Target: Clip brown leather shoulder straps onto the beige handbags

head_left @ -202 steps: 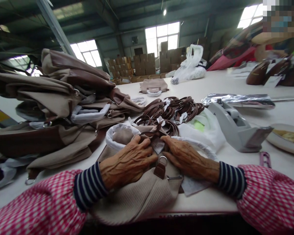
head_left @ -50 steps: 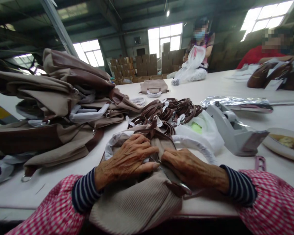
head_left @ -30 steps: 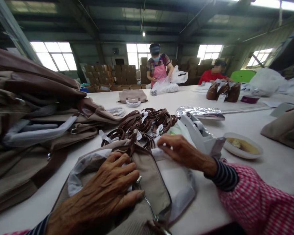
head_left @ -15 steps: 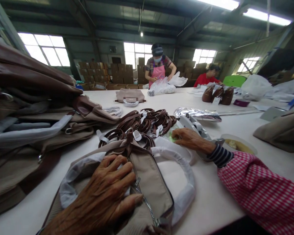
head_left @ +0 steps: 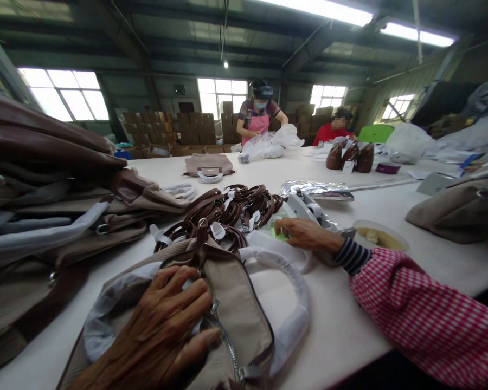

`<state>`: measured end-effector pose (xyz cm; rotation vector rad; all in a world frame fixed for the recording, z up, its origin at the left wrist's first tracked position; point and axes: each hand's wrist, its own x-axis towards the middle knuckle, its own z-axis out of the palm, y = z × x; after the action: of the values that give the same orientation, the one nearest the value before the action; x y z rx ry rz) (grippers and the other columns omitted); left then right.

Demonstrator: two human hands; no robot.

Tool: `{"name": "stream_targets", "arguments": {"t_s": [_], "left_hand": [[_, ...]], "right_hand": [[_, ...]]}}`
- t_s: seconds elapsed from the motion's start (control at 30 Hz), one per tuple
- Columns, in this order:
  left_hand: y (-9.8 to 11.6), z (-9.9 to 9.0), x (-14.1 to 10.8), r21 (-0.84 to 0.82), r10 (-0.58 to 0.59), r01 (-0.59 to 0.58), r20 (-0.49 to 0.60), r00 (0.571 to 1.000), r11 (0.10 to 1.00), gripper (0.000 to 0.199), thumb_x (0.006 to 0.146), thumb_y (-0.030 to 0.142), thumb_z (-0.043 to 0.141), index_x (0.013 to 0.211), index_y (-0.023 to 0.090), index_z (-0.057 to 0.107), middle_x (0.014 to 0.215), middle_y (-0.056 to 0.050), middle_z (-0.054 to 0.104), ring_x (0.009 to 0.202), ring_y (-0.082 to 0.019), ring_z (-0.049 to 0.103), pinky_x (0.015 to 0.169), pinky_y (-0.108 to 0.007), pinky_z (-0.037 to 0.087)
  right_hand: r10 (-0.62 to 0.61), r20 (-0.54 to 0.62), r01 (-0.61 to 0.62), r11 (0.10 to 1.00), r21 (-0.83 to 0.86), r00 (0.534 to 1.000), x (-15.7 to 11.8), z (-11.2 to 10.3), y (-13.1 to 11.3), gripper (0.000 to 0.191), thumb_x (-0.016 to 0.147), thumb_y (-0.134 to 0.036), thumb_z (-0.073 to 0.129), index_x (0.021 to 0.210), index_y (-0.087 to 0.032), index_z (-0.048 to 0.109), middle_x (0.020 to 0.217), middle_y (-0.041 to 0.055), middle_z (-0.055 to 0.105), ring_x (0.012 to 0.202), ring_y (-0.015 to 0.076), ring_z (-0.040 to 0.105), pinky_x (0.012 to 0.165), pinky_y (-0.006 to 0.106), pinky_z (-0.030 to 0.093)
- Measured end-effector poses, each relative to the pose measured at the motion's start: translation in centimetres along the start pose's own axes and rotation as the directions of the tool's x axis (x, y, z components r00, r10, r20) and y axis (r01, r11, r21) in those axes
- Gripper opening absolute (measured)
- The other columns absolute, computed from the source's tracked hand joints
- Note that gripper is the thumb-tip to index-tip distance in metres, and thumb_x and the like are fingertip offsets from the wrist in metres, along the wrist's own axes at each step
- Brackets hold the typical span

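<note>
My left hand (head_left: 154, 325) lies flat with spread fingers on a beige ribbed tote bag (head_left: 236, 325), beside its metal zipper (head_left: 238, 346). White-wrapped bag handles (head_left: 280, 292) curve past the bag on the white table (head_left: 333, 325). My right hand (head_left: 307, 235) reaches across to a white plastic bag (head_left: 278, 230), its fingertips at or on the plastic. It lies just short of a grey tape dispenser (head_left: 305, 208). Brown leather straps (head_left: 228, 211) lie in a tagged heap beyond the bag.
A stack of beige-and-brown bags (head_left: 44, 184) rises at the left, and another bag (head_left: 451, 211) lies at the right. There are a food bowl (head_left: 380, 235), a foil sheet (head_left: 317, 189), and a small bag (head_left: 209, 165). Two co-workers (head_left: 260, 114) stand past the table.
My right hand has left the bag and moved out toward the white plastic. The bag now lies opened, its zipper and white-wrapped handles showing. The view has tilted up, showing more of the hall.
</note>
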<state>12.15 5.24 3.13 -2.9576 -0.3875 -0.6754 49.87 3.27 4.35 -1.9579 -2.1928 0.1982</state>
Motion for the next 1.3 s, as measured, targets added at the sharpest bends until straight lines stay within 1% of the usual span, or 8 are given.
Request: {"name": "stream_targets", "arguments": {"t_s": [0.1, 0.17, 0.5, 0.73, 0.93, 1.1, 1.2, 1.3], "left_hand": [[-0.1, 0.0, -0.1, 0.014, 0.025, -0.025, -0.003, 1.0, 1.0, 0.01, 0.094, 0.029, 0.063, 0.089, 0.024, 0.056, 0.092, -0.002, 0.063, 0.101, -0.028, 0.052, 0.104, -0.045, 0.027], [-0.1, -0.1, -0.1, 0.022, 0.047, -0.047, -0.004, 0.999, 0.999, 0.01, 0.094, 0.03, 0.063, 0.09, 0.023, 0.056, 0.092, -0.002, 0.064, 0.102, -0.028, 0.053, 0.105, -0.045, 0.026], [0.0, -0.4, 0.0, 0.08, 0.071, -0.066, -0.056, 0.996, 0.995, 0.011, 0.094, 0.033, 0.061, 0.091, 0.024, 0.058, 0.093, -0.002, 0.066, 0.104, -0.028, 0.057, 0.105, -0.044, 0.031], [-0.1, 0.0, -0.4, 0.035, 0.041, -0.041, -0.015, 0.999, 0.999, 0.01, 0.095, 0.032, 0.062, 0.094, 0.023, 0.057, 0.096, -0.003, 0.066, 0.106, -0.029, 0.054, 0.106, -0.045, 0.027], [0.0, -0.1, -0.6, 0.021, 0.032, -0.032, -0.008, 0.999, 0.999, 0.009, 0.098, 0.03, 0.059, 0.094, 0.023, 0.056, 0.097, -0.003, 0.066, 0.108, -0.029, 0.053, 0.106, -0.045, 0.028], [0.2, -0.4, -0.3, 0.032, 0.031, -0.03, -0.022, 0.999, 0.999, 0.012, 0.097, 0.034, 0.06, 0.093, 0.023, 0.057, 0.097, -0.003, 0.067, 0.108, -0.029, 0.055, 0.107, -0.045, 0.029], [0.3, -0.6, -0.1, 0.048, 0.045, -0.043, -0.059, 0.997, 0.998, 0.014, 0.098, 0.035, 0.058, 0.092, 0.023, 0.057, 0.095, -0.003, 0.067, 0.105, -0.028, 0.056, 0.106, -0.044, 0.03], [0.3, -0.6, -0.2, 0.045, 0.064, -0.061, -0.069, 0.996, 0.997, 0.014, 0.099, 0.034, 0.057, 0.093, 0.022, 0.058, 0.096, -0.004, 0.067, 0.105, -0.028, 0.056, 0.106, -0.045, 0.031]], "right_hand": [[-0.007, -0.05, 0.008, 1.0, 0.026, 0.999, -0.1, 0.4, 0.1, 0.008, 0.083, -0.012, 0.062, 0.086, -0.017, 0.068, 0.088, 0.0044, 0.064, 0.083, 0.018, 0.057, 0.074, 0.029, 0.036], [-0.001, -0.094, 0.006, 0.999, 0.051, 0.996, -0.3, 0.3, 0.3, 0.007, 0.082, -0.01, 0.063, 0.08, -0.016, 0.066, 0.089, 0.0042, 0.063, 0.082, 0.0167, 0.056, 0.074, 0.029, 0.036], [0.05, -0.157, 0.0, 0.953, 0.303, 0.986, -0.4, -0.5, 1.1, 0.005, 0.079, -0.016, 0.067, 0.074, -0.015, 0.066, 0.067, -0.0005, 0.062, 0.064, 0.0132, 0.055, 0.062, 0.026, 0.038], [0.066, -0.007, -0.055, 0.888, 0.456, 0.998, -1.1, -0.6, 0.7, 0.02, 0.085, -0.026, 0.06, 0.074, -0.014, 0.073, 0.061, 0.003, 0.067, 0.05, 0.0125, 0.051, 0.052, 0.026, 0.039], [0.092, -0.242, 0.002, 0.932, 0.363, 0.966, 0.3, 0.3, 0.7, 0.008, 0.075, -0.02, 0.071, 0.068, -0.016, 0.069, 0.069, 0.0032, 0.067, 0.067, 0.016, 0.058, 0.066, 0.029, 0.041], [0.119, -0.262, -0.007, 0.92, 0.391, 0.958, 0.6, 0.7, 0.6, 0.024, 0.075, -0.032, 0.076, 0.065, -0.017, 0.061, 0.066, -0.0003, 0.06, 0.066, 0.0151, 0.053, 0.063, 0.028, 0.038], [0.105, -0.242, 0.007, 0.906, 0.423, 0.965, 0.3, 0.3, 0.5, 0.033, 0.083, -0.042, 0.071, 0.064, -0.017, 0.062, 0.061, -0.001, 0.056, 0.061, 0.014, 0.05, 0.061, 0.028, 0.037], [0.11, -0.313, 0.033, 0.908, 0.417, 0.943, 0.2, -0.3, 0.7, 0.037, 0.087, -0.047, 0.066, 0.065, -0.017, 0.064, 0.064, 0.0002, 0.056, 0.064, 0.0144, 0.049, 0.063, 0.028, 0.037]]}}
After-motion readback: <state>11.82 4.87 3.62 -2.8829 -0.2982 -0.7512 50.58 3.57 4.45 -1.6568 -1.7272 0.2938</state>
